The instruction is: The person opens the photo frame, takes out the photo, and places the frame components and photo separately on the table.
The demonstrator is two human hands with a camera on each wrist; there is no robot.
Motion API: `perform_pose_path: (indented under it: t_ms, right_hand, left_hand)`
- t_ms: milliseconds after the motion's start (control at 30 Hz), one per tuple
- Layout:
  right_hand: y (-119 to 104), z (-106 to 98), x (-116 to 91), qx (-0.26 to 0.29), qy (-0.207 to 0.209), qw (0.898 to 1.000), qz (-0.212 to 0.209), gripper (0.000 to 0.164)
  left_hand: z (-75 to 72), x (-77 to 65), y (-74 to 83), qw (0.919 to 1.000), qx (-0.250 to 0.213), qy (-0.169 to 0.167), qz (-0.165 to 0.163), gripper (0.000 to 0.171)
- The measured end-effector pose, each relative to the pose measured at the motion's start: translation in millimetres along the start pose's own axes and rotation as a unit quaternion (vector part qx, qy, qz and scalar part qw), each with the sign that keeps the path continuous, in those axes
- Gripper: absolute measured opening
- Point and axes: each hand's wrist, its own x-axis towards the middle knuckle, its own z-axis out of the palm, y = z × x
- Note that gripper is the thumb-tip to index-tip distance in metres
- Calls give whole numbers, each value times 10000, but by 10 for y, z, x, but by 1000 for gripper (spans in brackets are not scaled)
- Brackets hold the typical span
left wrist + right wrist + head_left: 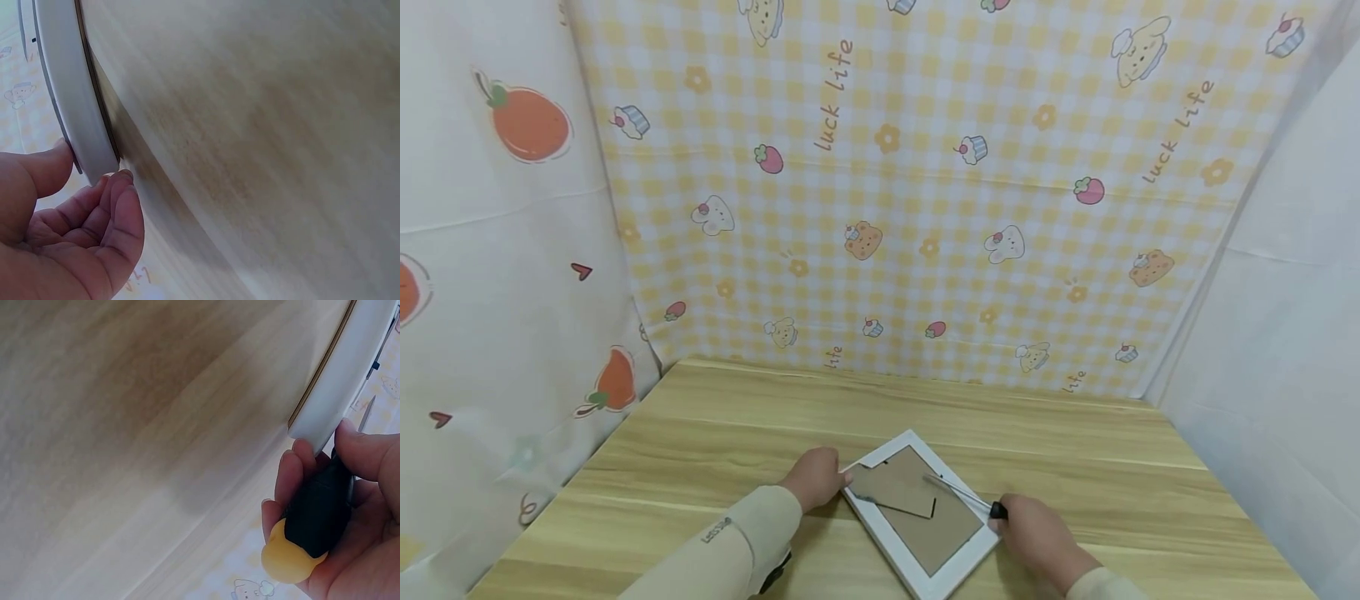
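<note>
the yellow-and-white checked backdrop [910, 200], printed with bears, strawberries and cupcakes, rises behind everything. below it spreads the wood-grain table [737, 400], closed in at its left by a white cloth with orange fruit [482, 200] and at its right by a plain pale cloth [1277, 317].

the left sleeve [707, 550], cream with small lettering, reaches across the table's near part and covers a strip of it. to its right is the white picture frame [917, 533], back side up and turned cornerwise over the near middle of the table; whether it touches the wood i cannot tell.

the right hand [1037, 529] grasps a screwdriver, its fingers wrapped on the handle, with fingertips also at the frame's corner. the left hand [816, 479] pinches the opposite corner, thumb above and fingers curled beneath.

the stand flap [895, 487], brown with a dark edge, hides part of the backing panel [943, 521]. the screwdriver [319, 506], its handle black and yellow, has its shaft crossing the white border, tip over the panel near the flap. smallest are the black tabs [941, 476] at the border's inner edge.
</note>
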Motion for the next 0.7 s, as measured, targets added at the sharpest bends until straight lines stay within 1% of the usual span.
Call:
perform_pose_path:
  t_ms: [133, 433, 600, 700]
  right_hand:
    - [25, 13, 40, -67, 84, 9999, -93, 23]
    - [59, -6, 94, 48, 139, 9997, -177, 24]
    - [64, -22, 117, 82, 40, 9998, -152, 21]
    - [73, -17, 144, 97, -74, 9999, -101, 20]
  left_hand:
    - [-1, -24, -3, 10000, 21, 43, 33, 30]
    - [8, -83, -4, 9999, -153, 12, 23, 31]
    - [2, -114, 7, 9997, -206, -65, -73, 30]
    - [4, -128, 3, 9997, -203, -75, -60, 30]
